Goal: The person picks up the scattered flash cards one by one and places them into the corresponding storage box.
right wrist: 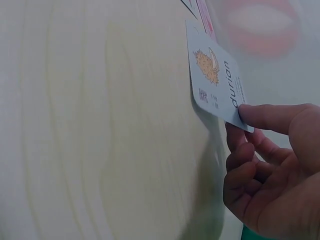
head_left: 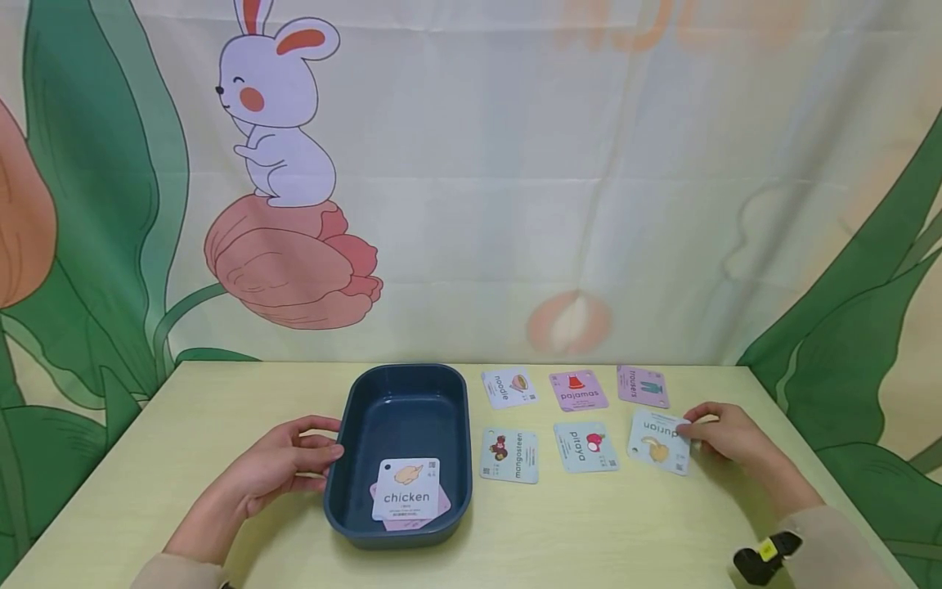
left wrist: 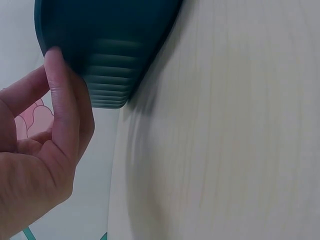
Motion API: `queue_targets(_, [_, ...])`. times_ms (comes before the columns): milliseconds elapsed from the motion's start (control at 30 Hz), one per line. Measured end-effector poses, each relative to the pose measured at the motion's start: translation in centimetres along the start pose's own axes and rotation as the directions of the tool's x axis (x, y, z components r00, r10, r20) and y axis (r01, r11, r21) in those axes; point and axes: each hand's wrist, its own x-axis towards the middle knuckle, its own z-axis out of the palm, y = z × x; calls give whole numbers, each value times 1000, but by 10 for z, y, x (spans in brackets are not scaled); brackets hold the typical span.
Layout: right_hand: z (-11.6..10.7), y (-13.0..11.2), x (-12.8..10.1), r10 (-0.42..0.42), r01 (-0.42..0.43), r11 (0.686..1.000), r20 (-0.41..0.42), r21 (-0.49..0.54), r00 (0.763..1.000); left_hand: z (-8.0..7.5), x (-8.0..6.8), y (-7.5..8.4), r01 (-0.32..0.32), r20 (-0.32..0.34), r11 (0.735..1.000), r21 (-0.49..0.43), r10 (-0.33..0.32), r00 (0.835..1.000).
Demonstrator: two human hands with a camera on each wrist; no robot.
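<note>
My right hand (head_left: 724, 433) pinches a corner of the durian card (head_left: 660, 442) between thumb and fingers. In the right wrist view the durian card (right wrist: 212, 75) is tilted, one edge lifted off the table. At the left side of a dark blue rectangular dish (head_left: 397, 417), my left hand (head_left: 287, 462) holds the rim, thumb on top. The left wrist view shows that grip on the dish (left wrist: 112, 55) from outside. Inside the dish, a chicken card (head_left: 406, 489) lies over a pink card (head_left: 444, 501), which is mostly covered.
Right of the dish lie a noodle card (head_left: 509, 387), a pajamas card (head_left: 579, 390), a trousers card (head_left: 643, 386), a mangosteen card (head_left: 509, 456) and a pitaya card (head_left: 586, 447). Behind the table (head_left: 559, 523) hangs a printed cloth (head_left: 471, 204).
</note>
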Motion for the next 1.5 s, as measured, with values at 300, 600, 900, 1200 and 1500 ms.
queue_targets(300, [-1,-3,-6,-11,8,999,52,45,999,0,0,2,-14,22,1000,-2,14,1000])
queue_targets(600, [-2,-15,-10,-54,50,997,67,63,996,-1,0,0,-7,17,1000,0,7,1000])
queue_targets(900, [0,-30,-9,-117,109,989,83,95,990,-1,-1,2,-7,18,1000,16,7,1000])
queue_targets(1200, [19,-49,-15,-179,160,977,141,139,974,1,-1,3,-11,21,1000,22,11,1000])
queue_targets(1500, [42,-77,-26,-214,170,962,204,215,955,1,-1,1,-33,22,999,33,32,999])
